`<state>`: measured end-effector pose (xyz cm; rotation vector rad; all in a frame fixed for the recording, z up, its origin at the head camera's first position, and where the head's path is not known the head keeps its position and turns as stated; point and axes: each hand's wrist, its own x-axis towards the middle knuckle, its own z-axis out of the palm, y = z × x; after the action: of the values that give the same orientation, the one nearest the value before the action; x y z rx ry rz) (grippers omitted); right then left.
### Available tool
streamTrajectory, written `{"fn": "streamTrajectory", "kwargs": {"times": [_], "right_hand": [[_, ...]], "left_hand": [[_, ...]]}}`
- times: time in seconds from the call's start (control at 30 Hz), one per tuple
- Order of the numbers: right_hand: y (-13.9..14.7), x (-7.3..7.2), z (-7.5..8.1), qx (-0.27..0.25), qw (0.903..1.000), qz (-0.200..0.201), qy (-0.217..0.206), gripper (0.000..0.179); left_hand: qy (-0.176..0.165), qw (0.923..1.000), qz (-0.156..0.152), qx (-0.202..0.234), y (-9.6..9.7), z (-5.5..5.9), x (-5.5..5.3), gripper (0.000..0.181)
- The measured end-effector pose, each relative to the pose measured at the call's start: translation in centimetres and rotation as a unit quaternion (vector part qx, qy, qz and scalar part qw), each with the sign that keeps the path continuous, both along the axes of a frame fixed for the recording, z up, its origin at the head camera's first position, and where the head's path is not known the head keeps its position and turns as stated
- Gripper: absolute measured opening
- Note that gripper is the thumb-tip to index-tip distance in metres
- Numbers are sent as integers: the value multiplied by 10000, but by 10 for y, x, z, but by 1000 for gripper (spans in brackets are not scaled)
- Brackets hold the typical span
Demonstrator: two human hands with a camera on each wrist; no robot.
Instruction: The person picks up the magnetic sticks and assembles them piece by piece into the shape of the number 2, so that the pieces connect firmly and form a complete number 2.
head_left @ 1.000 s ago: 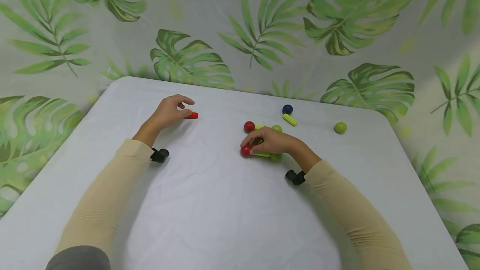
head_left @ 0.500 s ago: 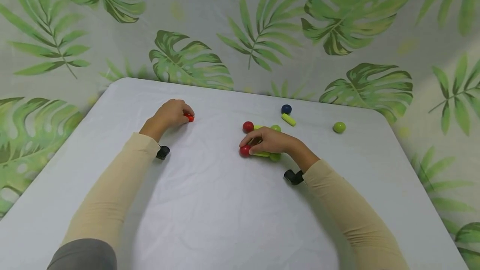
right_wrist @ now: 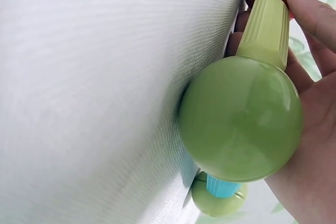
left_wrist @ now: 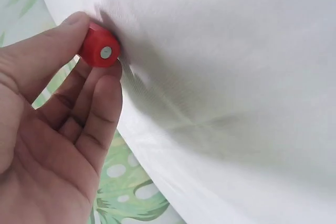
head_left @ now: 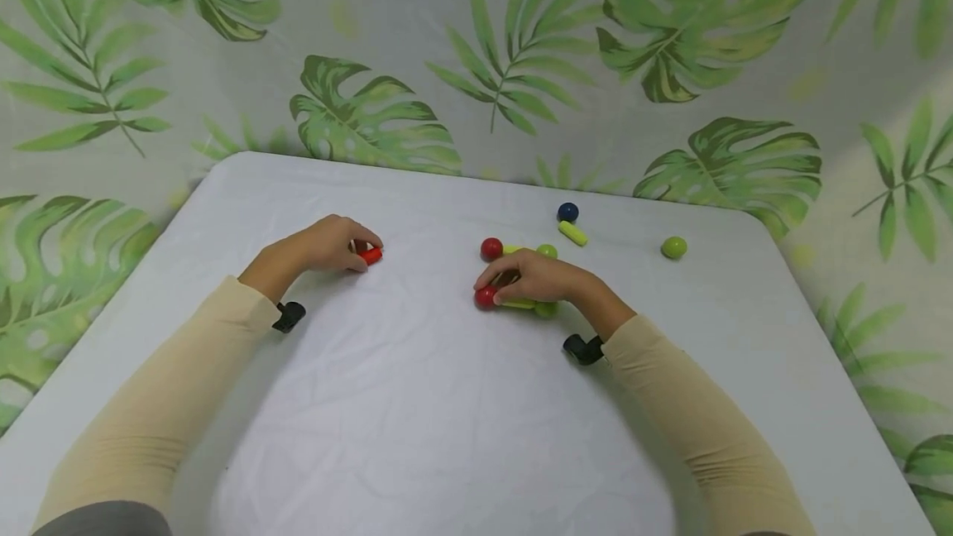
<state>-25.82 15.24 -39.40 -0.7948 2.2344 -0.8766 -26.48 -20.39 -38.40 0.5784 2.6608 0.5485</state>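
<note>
My left hand pinches a short red magnetic rod between thumb and fingers, close over the white table. A silvery disc shows in the rod's end. Near the middle of the table, my right hand grips a red ball at one end of a toy frame. From that ball a ribbed yellow-green rod leads to a green ball. Behind it a light-blue rod meets another green ball. The frame's second red ball sits farther back, beside a partly hidden yellow-green rod.
Toward the back edge of the white table lie a dark blue ball and a loose yellow-green rod. A single green ball rests farther right. Leaf-patterned cloth hangs behind the table.
My left hand has closed its fingers around the red rod, then drawn it nearer to me and turned it slightly. My right hand stays on the red ball.
</note>
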Motion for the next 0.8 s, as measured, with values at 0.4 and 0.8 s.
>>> {"fn": "streamTrajectory", "kwargs": {"times": [0.4, 0.8], "right_hand": [[-1, 0, -1, -15, 10000, 2, -28, 29], [0, -1, 2, 50, 10000, 10, 30, 29]], "left_hand": [[-440, 9931, -193, 1074, 18, -8, 19, 41], [-2078, 9272, 166, 3113, 91, -15, 79, 41]]}}
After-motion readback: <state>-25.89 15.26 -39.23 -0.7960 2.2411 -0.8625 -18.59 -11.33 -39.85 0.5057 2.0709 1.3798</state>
